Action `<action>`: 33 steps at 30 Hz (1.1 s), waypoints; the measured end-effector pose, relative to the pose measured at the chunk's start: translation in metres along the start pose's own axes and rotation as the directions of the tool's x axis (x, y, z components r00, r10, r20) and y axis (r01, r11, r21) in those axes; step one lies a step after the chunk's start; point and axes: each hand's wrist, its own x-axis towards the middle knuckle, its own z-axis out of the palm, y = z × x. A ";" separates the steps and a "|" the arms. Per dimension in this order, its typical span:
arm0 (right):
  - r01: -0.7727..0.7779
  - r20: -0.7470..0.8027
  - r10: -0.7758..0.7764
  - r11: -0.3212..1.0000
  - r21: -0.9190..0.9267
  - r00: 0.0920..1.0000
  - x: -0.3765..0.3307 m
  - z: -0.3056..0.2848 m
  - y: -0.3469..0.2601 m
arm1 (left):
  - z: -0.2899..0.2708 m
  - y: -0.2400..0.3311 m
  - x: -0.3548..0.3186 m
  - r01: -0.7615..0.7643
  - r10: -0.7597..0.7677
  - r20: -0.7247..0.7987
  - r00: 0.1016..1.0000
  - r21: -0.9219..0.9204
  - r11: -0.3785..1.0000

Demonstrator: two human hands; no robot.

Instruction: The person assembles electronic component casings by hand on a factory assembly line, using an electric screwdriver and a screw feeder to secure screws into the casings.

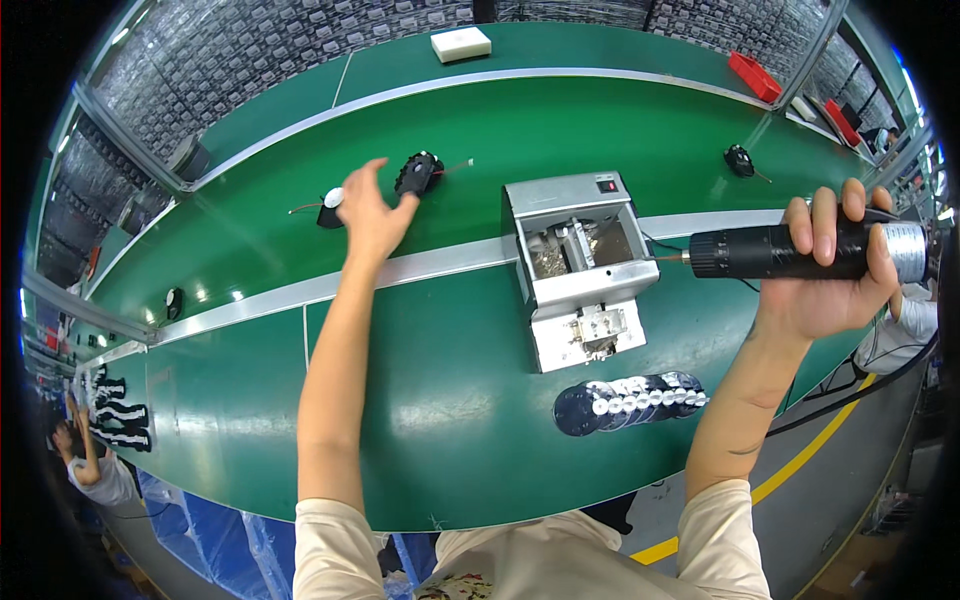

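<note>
My left hand [372, 222] reaches over the green conveyor belt, its fingers apart and nothing visibly held. By its thumb lies a dark ribbed part [414, 178] with a thin wire ending in a white connector. Beside its other edge, partly hidden by the fingers, sits a black part [329, 214] with a white round piece and a red wire. My right hand [835, 270] grips a black electric screwdriver [740, 254] held level, its bit pointing left toward a metal screw feeder [596, 285]. Loose screws lie in the feeder's open tray.
An overlapping row of black discs with white centres [630, 402] lies on the near green table [450, 440]. More black parts rest on the belt at right [739, 160] and left [174, 303]. On the far shelf are a white block [461, 44] and a red bin [754, 76]. Other people work at both sides.
</note>
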 end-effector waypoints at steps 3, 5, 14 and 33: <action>-0.013 -0.084 0.018 0.998 0.061 0.996 0.010 0.004 0.007 | -0.006 -0.025 -0.001 0.046 -0.030 -0.046 0.998 0.407 0.912; -0.059 -0.112 0.066 0.996 0.061 0.992 0.013 0.002 0.023 | -0.004 -0.061 -0.004 0.131 -0.132 -0.010 0.991 0.193 0.972; -0.023 -0.035 0.022 0.999 -0.023 0.999 0.003 0.011 0.004 | -0.032 -0.053 -0.012 0.043 -0.046 -0.027 0.999 -0.106 0.993; -0.222 -0.047 0.224 0.871 -0.438 0.973 -0.077 0.003 -0.012 | -0.140 0.067 -0.126 -0.194 0.448 0.504 0.738 -0.477 0.857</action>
